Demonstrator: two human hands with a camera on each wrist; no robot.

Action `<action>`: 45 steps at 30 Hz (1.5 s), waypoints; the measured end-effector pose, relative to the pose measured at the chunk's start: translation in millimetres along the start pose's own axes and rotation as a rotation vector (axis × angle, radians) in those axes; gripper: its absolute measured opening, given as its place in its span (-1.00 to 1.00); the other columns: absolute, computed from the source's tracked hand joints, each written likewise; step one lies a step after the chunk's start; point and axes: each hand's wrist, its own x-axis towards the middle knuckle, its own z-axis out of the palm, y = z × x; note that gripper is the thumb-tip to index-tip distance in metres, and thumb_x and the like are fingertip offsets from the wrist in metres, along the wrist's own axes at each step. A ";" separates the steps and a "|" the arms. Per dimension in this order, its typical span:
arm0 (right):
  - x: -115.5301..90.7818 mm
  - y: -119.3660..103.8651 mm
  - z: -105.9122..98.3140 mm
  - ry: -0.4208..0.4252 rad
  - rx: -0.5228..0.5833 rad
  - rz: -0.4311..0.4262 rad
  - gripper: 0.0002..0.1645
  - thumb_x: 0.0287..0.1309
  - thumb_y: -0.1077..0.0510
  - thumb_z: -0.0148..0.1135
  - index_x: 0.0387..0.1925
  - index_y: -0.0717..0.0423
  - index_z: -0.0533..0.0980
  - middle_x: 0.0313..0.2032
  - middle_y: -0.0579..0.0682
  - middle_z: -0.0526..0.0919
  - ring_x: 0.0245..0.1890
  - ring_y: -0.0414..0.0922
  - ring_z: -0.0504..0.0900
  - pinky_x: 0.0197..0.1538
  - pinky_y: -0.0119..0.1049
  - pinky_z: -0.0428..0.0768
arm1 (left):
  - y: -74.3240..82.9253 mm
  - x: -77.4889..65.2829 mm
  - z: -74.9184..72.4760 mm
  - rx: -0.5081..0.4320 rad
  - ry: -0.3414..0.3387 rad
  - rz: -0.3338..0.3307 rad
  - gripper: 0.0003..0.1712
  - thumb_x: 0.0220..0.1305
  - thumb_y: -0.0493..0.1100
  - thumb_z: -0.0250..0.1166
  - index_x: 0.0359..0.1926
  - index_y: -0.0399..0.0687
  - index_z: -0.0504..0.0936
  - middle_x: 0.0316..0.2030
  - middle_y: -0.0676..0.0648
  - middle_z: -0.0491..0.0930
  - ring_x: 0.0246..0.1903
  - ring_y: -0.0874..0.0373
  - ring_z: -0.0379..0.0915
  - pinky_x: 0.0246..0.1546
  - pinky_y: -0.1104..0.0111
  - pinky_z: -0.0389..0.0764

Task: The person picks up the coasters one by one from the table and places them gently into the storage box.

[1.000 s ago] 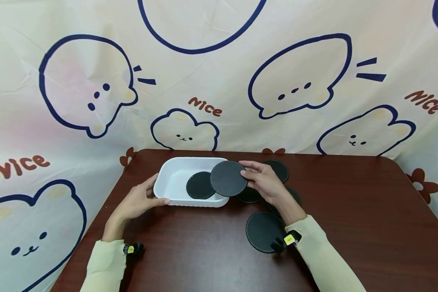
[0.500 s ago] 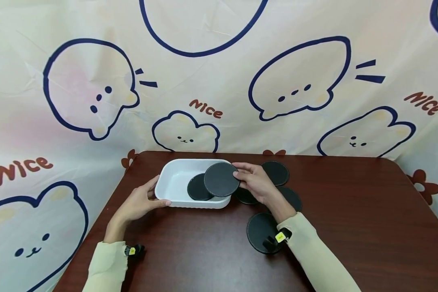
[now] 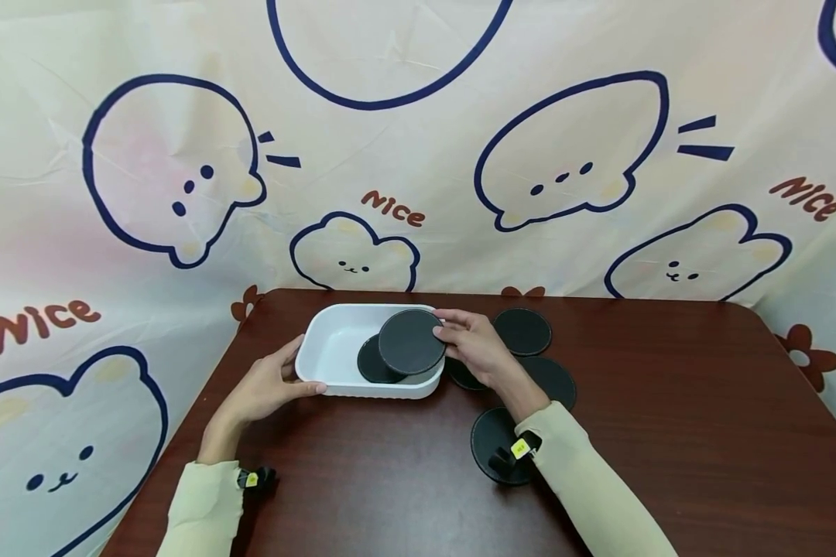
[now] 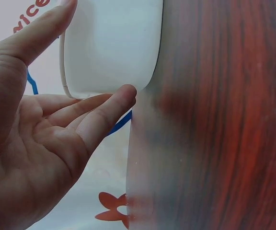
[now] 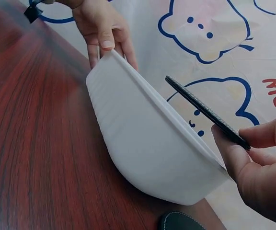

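Observation:
A white rectangular tray (image 3: 330,340) sits toward the back of the table. My left hand (image 3: 265,387) grips its left end, the thumb at the near corner of the rim and the fingers along the end wall, as the left wrist view also shows. A black round coaster (image 3: 411,340) with a stitched edge is pinched between the thumb and fingers of my right hand (image 3: 477,348). It is tilted over the tray's right part; the right wrist view shows the held coaster (image 5: 200,106) edge-on above the rim. Partly hidden beneath it, another black coaster (image 3: 369,362) lies inside the tray.
Right of the tray, several more black coasters lie on the brown wooden table (image 3: 669,418): a far coaster (image 3: 524,331), a middle coaster (image 3: 556,379) and a near coaster (image 3: 491,449), some partly behind my right arm. A printed cloth (image 3: 446,147) hangs behind the table.
My right hand has carried its coaster a little to the left, farther over the tray and over the coaster lying in it. My left hand keeps its grip on the tray.

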 end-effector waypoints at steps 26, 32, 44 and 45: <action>22.3 -1.5 30.1 0.009 0.003 0.045 -0.46 0.56 0.32 0.16 0.49 0.13 0.47 0.42 0.26 0.56 0.37 0.08 0.65 0.39 -0.05 0.62 | -1.0 0.3 0.0 0.008 -0.001 0.002 0.32 0.20 0.20 0.62 0.72 -0.16 0.04 0.55 -0.43 0.33 0.37 -0.34 0.55 0.27 -0.09 0.66; 22.9 -4.8 40.4 -0.002 -0.044 0.037 -0.46 0.55 0.35 0.14 0.47 0.16 0.48 0.37 0.31 0.57 0.36 0.10 0.64 0.41 0.02 0.60 | -1.4 0.4 -0.1 0.007 -0.006 -0.004 0.33 0.20 0.21 0.61 0.72 -0.17 0.03 0.55 -0.42 0.33 0.38 -0.33 0.54 0.29 -0.08 0.65; 30.9 -1.6 52.7 -0.018 -0.116 0.063 -0.51 0.54 0.34 0.19 0.41 0.13 0.53 0.34 0.27 0.60 0.12 -0.04 0.72 0.34 0.04 0.68 | -1.3 0.5 0.2 0.005 0.001 0.000 0.34 0.18 0.22 0.63 0.72 -0.16 0.04 0.54 -0.41 0.35 0.37 -0.31 0.55 0.30 -0.08 0.65; 31.1 -1.2 52.8 -0.022 -0.126 0.062 -0.51 0.53 0.34 0.19 0.40 0.13 0.54 0.34 0.26 0.60 0.13 -0.03 0.71 0.35 0.04 0.68 | -1.4 0.6 0.3 0.003 0.002 0.002 0.34 0.18 0.21 0.63 0.72 -0.16 0.04 0.54 -0.42 0.35 0.37 -0.31 0.55 0.29 -0.08 0.65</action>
